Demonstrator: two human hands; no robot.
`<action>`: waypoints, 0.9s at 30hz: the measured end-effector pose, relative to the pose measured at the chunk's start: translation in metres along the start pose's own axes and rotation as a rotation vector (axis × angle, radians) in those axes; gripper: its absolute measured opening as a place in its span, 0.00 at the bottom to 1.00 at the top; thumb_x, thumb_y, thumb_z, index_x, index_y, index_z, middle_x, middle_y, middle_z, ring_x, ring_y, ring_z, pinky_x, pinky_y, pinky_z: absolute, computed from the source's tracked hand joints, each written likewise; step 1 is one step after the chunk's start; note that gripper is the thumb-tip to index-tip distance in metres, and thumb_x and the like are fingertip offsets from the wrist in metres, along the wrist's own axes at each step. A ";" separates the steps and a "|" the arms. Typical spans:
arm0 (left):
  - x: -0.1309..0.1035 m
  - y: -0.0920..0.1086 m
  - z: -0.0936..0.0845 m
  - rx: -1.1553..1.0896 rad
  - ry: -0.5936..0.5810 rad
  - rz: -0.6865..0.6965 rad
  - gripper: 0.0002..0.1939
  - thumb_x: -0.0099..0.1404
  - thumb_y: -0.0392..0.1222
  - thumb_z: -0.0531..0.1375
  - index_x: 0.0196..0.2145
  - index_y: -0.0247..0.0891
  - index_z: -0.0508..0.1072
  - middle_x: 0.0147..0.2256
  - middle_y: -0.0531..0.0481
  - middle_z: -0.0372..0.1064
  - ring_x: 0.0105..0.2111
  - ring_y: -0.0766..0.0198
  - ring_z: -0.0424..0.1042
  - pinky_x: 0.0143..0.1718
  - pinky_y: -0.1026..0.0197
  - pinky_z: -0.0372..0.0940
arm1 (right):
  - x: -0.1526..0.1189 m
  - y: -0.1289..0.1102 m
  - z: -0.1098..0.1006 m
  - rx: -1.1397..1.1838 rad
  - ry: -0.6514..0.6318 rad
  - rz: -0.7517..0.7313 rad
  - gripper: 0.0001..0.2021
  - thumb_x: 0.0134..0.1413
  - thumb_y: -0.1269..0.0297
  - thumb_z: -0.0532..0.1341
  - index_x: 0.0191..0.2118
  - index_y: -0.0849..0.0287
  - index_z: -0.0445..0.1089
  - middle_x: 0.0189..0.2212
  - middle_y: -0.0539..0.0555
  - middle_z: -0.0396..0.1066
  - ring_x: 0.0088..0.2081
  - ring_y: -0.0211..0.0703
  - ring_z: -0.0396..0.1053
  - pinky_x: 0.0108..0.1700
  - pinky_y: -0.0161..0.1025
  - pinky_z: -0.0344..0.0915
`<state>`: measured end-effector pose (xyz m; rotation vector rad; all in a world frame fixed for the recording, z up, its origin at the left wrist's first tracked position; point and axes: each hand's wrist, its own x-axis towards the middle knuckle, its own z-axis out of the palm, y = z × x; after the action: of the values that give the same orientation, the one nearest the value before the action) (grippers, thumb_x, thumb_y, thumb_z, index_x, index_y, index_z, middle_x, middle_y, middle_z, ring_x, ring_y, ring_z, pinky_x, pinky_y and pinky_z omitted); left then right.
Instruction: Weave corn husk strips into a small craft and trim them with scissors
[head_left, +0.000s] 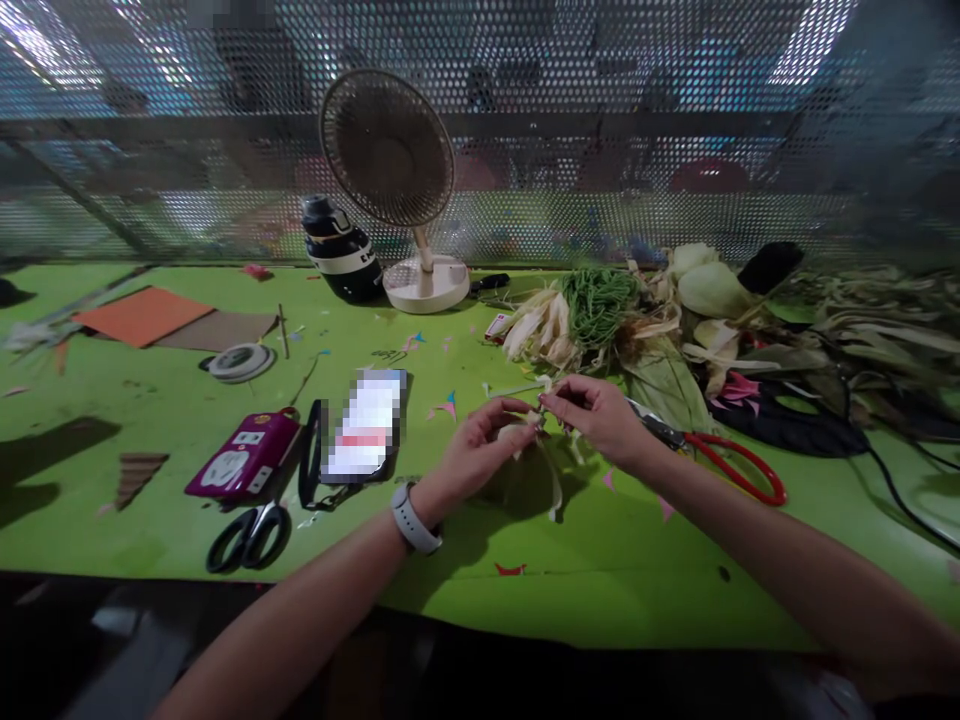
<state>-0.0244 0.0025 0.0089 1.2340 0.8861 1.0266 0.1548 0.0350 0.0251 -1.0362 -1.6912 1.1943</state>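
Over the green table, my left hand is closed in a pinch around a small pale corn husk piece. Strips hang from it, one long strip reaching down toward the tabletop. My right hand meets it from the other side, thumb and forefinger pinching the same piece near its top. The exact shape between the fingertips is too small to make out. Close to the right forearm lie red-handled scissors, their blades partly behind my hand.
Corn husks and a green string bundle lie behind my hands, beside more dried husks. A fan and bottle stand near the mesh screen. Leftward are a phone, purple pouch, black scissors and tape.
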 end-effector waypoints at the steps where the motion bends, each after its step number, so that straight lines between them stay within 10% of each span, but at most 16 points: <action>1: 0.000 0.001 0.000 -0.035 0.016 0.012 0.16 0.57 0.44 0.64 0.42 0.37 0.68 0.33 0.50 0.74 0.32 0.69 0.73 0.35 0.66 0.68 | 0.000 0.001 -0.001 0.014 0.011 0.019 0.15 0.48 0.52 0.64 0.26 0.60 0.67 0.20 0.46 0.62 0.22 0.33 0.57 0.25 0.33 0.56; 11: -0.003 -0.001 0.009 0.125 0.200 0.110 0.15 0.55 0.41 0.66 0.40 0.35 0.76 0.36 0.46 0.78 0.33 0.63 0.77 0.41 0.58 0.74 | -0.002 -0.004 0.002 0.090 0.075 0.112 0.18 0.45 0.49 0.65 0.24 0.59 0.65 0.18 0.45 0.60 0.19 0.31 0.55 0.20 0.31 0.55; 27: -0.003 0.000 0.007 0.154 0.173 0.150 0.11 0.54 0.39 0.66 0.37 0.35 0.78 0.37 0.45 0.77 0.35 0.62 0.76 0.43 0.57 0.73 | -0.004 0.000 0.004 0.068 0.087 0.048 0.16 0.47 0.50 0.64 0.27 0.59 0.67 0.20 0.46 0.62 0.20 0.31 0.58 0.21 0.31 0.59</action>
<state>-0.0183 -0.0026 0.0100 1.3717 1.0335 1.2171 0.1525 0.0301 0.0240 -1.0770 -1.5562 1.2119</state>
